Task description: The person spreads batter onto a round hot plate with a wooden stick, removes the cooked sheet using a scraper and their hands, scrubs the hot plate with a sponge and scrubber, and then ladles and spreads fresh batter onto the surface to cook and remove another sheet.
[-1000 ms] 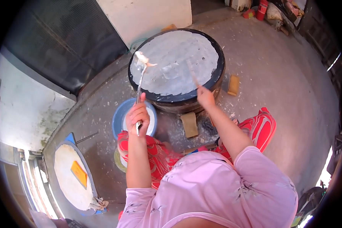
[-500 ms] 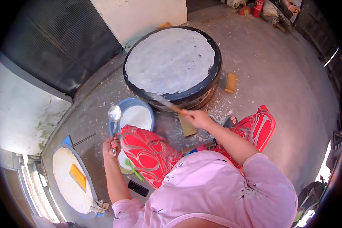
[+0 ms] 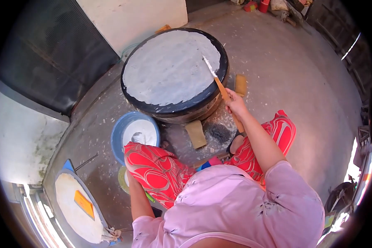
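Note:
My right hand (image 3: 236, 104) is closed round the wooden handle of a long, narrow spatula (image 3: 220, 86). Its blade, smeared with white batter, reaches over the right part of a large round black griddle (image 3: 219, 89). A thin pale sheet of batter (image 3: 169, 68) covers most of the griddle's top. Down at the left, my left forearm (image 3: 141, 202) runs behind my knee, which hides that hand and its fingers. Just beyond the knee, a ladle's bowl (image 3: 139, 136) dips into white batter in a blue basin (image 3: 116, 133).
A folded yellow-brown pad (image 3: 196, 134) lies before the griddle, and a sponge-like block (image 3: 241, 85) at its right. Left on the floor, a pale stack of flat sheets (image 3: 68, 206) bears an orange scraper (image 3: 84, 203). A pale green container (image 3: 123, 178) sits partly behind my knee.
My right hand has swung the spatula to the griddle's right side. My left hand has dropped behind the knee, and the ladle has gone down into the basin. The view has shifted slightly.

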Demonstrator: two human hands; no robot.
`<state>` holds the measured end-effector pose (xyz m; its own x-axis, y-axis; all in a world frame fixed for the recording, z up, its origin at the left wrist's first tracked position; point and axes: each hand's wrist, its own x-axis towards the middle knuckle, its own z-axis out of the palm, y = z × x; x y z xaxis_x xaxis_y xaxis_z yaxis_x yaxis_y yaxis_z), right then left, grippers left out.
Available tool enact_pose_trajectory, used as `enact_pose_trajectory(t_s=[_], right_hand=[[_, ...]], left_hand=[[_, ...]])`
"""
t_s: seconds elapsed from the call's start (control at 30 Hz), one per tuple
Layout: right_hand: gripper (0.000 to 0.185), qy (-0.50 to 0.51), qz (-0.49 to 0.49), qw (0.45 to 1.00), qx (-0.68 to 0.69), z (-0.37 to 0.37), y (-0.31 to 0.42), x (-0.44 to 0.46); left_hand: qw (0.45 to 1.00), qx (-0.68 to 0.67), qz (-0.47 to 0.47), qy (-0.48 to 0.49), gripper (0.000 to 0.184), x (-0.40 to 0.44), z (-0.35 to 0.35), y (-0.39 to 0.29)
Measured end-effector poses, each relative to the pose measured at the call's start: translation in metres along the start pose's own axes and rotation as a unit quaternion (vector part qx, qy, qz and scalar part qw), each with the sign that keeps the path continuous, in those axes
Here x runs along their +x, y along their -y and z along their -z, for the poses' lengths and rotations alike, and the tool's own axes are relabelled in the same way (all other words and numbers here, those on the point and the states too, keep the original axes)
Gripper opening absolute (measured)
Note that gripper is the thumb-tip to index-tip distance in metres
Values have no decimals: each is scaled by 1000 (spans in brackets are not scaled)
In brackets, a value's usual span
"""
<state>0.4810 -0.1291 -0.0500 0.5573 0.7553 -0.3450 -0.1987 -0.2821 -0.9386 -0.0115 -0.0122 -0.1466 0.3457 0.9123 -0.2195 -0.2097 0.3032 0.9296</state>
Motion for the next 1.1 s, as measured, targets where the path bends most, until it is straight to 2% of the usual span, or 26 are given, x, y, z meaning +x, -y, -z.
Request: enact_pose_trajectory(t_s=[0.07,0.13,0.2,0.33,0.37,0.4,0.53,0.57,0.6,0.63,0.7,0.83,0.9,0.93,0.97,1.0,1.03,1.1], right_hand=[[59,-5,1,1000,-11,1,-5,11],[56,-10,4,1000,-22,2,-4,20],[52,-23,-55,998,-26,1,-1,25],[41,-42,-44,994,-86,1,-6,38],[39,-85,53,971,-218,2,-21,51],[37,-124,147,919,-343,1,-25,54],[35,-112,157,903,-384,-2,-20,32],[35,-73,71,964,-245,-1,-12,22],[36,-31,-18,994,-99,0,-7,16],[36,-32,-18,994,-100,4,-7,15],[36,-54,-92,993,47,13,-6,11],[35,-50,-60,997,9,-4,-7,-4],[35,-14,-40,996,-83,-14,-10,-11],[35,-12,-42,996,-84,-16,-20,-10],[36,-54,95,951,-288,-21,-27,-9],[37,-92,227,846,-473,-23,-34,-11],[37,-90,225,847,-473,-24,-41,-15],[38,-32,141,874,-464,-37,-17,-39]], left_hand=[[987,-121,69,-84,38,-19,-7,-3],[968,-177,97,-152,38,-34,-13,-4],[953,-201,111,-199,38,-45,-16,-2],[936,-216,117,-251,39,-60,-21,-2],[934,-217,119,-257,39,-62,-22,-2],[932,-218,120,-262,39,-64,-23,-2],[930,-216,117,-272,40,-64,-23,-3],[929,-218,118,-275,40,-65,-23,-3],[928,-217,115,-278,40,-66,-23,-4],[927,-219,115,-282,40,-67,-22,-5],[925,-221,116,-288,40,-68,-21,-4],[920,-221,116,-301,41,-72,-20,-4],[919,-221,114,-305,41,-75,-20,-3],[918,-221,114,-309,41,-76,-21,-1],[917,-220,113,-313,41,-78,-21,-2],[916,-221,113,-316,41,-79,-22,-1],[915,-220,114,-318,41,-81,-19,1],[938,-178,84,-286,43,-79,-14,6]])
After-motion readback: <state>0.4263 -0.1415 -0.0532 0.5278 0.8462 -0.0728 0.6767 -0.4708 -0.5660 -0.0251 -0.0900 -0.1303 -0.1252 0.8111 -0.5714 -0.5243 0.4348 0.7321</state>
